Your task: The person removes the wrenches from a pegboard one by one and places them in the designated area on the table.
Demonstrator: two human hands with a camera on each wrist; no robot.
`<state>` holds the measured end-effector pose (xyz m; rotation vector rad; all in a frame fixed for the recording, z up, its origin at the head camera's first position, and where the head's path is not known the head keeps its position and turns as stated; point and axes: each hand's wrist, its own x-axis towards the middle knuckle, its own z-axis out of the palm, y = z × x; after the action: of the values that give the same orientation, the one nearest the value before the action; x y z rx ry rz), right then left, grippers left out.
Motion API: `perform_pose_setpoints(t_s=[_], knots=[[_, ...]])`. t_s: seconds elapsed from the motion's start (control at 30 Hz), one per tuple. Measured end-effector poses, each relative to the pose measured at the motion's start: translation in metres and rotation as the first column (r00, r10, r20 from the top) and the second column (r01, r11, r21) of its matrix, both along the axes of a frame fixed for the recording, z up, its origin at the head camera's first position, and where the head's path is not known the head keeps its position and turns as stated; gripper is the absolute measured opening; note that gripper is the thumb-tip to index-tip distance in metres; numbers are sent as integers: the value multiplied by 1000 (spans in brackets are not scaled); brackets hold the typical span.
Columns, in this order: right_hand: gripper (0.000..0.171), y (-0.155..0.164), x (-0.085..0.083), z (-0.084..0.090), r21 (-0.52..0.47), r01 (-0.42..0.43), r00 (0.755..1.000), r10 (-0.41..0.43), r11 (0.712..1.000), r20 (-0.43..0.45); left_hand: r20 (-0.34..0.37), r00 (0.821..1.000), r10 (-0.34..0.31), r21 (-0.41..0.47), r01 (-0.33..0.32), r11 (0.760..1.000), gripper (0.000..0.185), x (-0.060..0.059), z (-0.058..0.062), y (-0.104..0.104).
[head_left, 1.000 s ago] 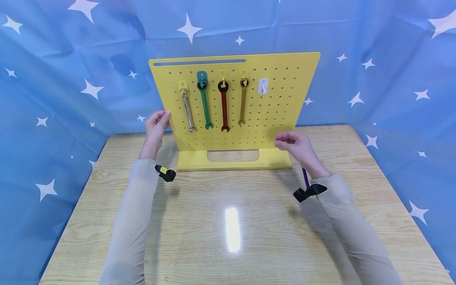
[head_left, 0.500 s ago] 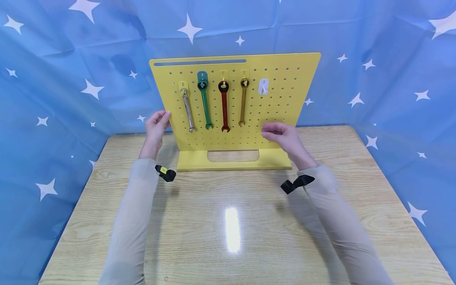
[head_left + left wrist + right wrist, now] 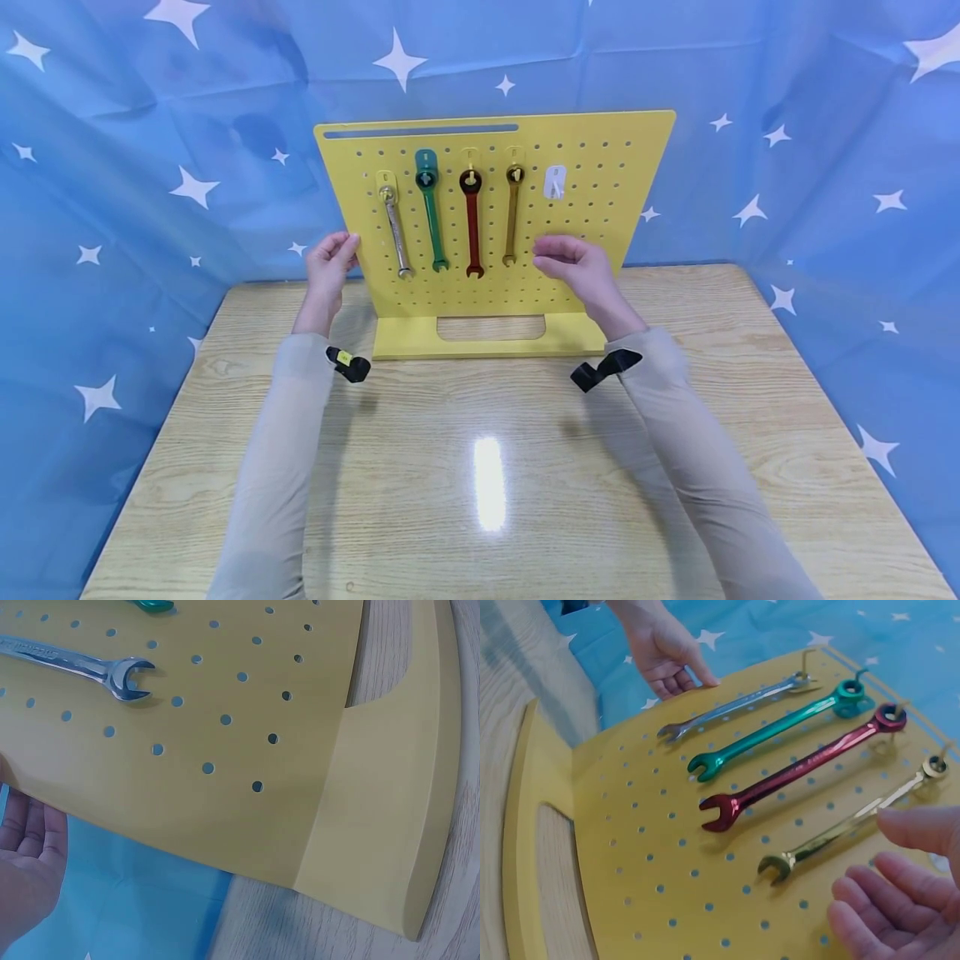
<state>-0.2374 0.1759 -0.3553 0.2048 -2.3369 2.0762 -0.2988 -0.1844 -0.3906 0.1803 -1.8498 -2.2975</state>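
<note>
Currently gold wrench (image 3: 512, 218) just beside right hand (image 3: 581, 268), fingers loosely parted; left hand (image 3: 327, 265) pinches pegboard (image 3: 637, 129).

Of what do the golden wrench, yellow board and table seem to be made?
Golden wrench: probably metal, glossy, gold-colored; bright highlights along handle. Yellow board: painted metal or perhaps plastic, smooth, fairly matte; even color, thin sheet. Table: wood or imitation, shiny; grain lines, bright reflection.

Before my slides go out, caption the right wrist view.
Four wrenches hang on a pegboard, right hand near the gold one.
</note>
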Motion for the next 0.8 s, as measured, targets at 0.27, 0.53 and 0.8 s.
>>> perform_pose_setpoints(t_s=[0.27, 0.53, 0.8], knots=[[38, -14, -9, 5, -50, 42, 999, -42, 998, -7, 3, 1000, -10, 10, 9, 1000, 8, 0, 1, 0], [37, -23, -17, 14, -50, 62, 998, -62, 997, -5, 3, 1000, -12, 17, 12, 1000, 6, 0, 1, 0], [36, -29, -21, 17, -43, 58, 998, -58, 997, 3, -2, 1000, -13, 13, 13, 1000, 7, 1, 1, 0]])
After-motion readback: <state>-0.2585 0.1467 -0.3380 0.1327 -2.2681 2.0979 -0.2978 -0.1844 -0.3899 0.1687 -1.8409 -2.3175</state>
